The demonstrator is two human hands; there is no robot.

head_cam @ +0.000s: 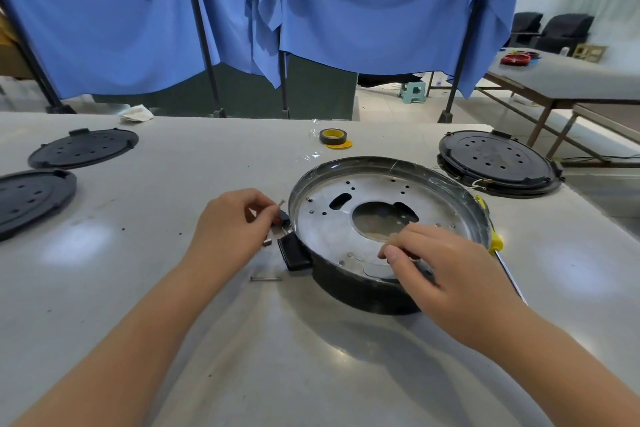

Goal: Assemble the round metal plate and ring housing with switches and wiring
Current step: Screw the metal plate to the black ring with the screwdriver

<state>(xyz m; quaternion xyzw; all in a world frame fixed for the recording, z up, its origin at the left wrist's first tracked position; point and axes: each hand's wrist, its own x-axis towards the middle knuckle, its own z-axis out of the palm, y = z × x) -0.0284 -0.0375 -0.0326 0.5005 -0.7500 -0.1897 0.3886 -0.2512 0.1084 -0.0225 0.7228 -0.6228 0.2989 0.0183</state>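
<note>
A round metal plate (325,218) with a large centre hole lies inside a black ring housing (367,298) on the grey table. My left hand (232,222) is just left of the housing rim and pinches a small screw (281,203) above a small black and red switch part (282,218). My right hand (446,267) rests over the plate's near right side with curled fingers; whether it holds anything is hidden. A black tab (294,253) sticks out from the housing's left side. A loose long screw (266,278) lies on the table in front.
A yellow-handled screwdriver (497,243) lies right of the housing. A black tape roll (333,138) stands behind it. Black perforated covers lie at far left (83,148), (31,198) and far right (498,163), the right one with wires. Blue curtains hang behind the table.
</note>
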